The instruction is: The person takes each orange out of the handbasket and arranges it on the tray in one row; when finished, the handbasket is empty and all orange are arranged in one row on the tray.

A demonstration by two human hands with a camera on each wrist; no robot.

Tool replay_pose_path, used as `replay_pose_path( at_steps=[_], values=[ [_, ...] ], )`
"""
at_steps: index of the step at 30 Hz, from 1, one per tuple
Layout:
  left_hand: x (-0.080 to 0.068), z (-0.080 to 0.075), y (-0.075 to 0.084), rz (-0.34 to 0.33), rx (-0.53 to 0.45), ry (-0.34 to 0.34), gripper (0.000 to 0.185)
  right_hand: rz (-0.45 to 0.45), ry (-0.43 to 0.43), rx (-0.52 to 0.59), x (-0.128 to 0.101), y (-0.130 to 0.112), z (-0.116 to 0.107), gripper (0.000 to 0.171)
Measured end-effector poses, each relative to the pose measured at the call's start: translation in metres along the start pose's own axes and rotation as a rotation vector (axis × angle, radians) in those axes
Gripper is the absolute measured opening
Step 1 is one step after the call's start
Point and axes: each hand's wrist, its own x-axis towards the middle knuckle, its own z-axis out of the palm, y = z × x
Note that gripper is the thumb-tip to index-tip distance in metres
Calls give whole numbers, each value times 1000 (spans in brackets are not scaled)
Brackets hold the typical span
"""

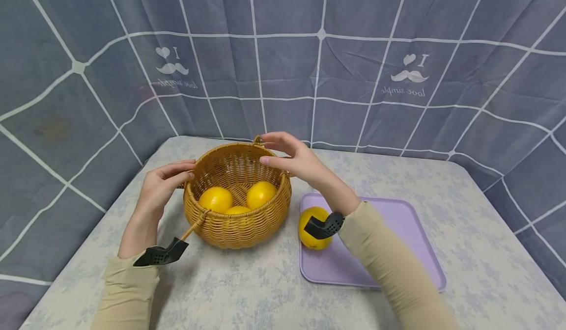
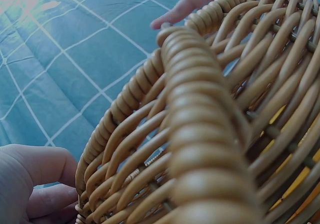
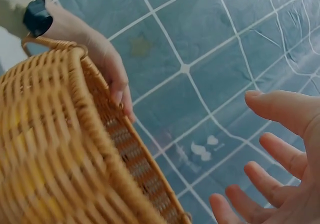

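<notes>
1. Grey-blue grid-patterned curtain (image 1: 287,69): at 12 o'clock, behind everything.
2. Pale floral-covered table (image 1: 261,286): below the curtain.
3. Golden-brown wicker basket (image 1: 239,229): towards the table's 10 o'clock.
4. Lilac tray (image 1: 398,222): at the basket's 4 o'clock.
5. Left hand (image 1: 155,190): at the basket's 9 o'clock; its fingers, partly hidden, seem to pinch the rim.
6. Right hand (image 1: 296,158): near the rim's 1 o'clock, fingers spread and grasping nothing.
7. Yellow citrus fruits: three (image 1: 215,200) inside the basket, one (image 1: 312,241) at the tray's 9 o'clock.
</notes>
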Motion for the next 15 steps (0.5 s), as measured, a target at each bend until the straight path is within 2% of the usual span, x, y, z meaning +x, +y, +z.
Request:
replay_pose_path(
  at_steps=[1,2,6,12,15],
  values=[
    [0,0,0,1,-4,-2,40,5,-1,10,4,-1,2,49],
    [-6,2,11,5,-8,-5,39,4,-5,27,8,-3,4,49],
    [-6,3,14,-6,-8,-6,38,14,-23,117,25,-8,15,47],
    [-6,2,11,12,-3,-5,39,59,-56,334,52,-12,30,46],
    [-4,1,5,29,-55,-3,35,82,-63,401,63,-12,38,46]
  ],
)
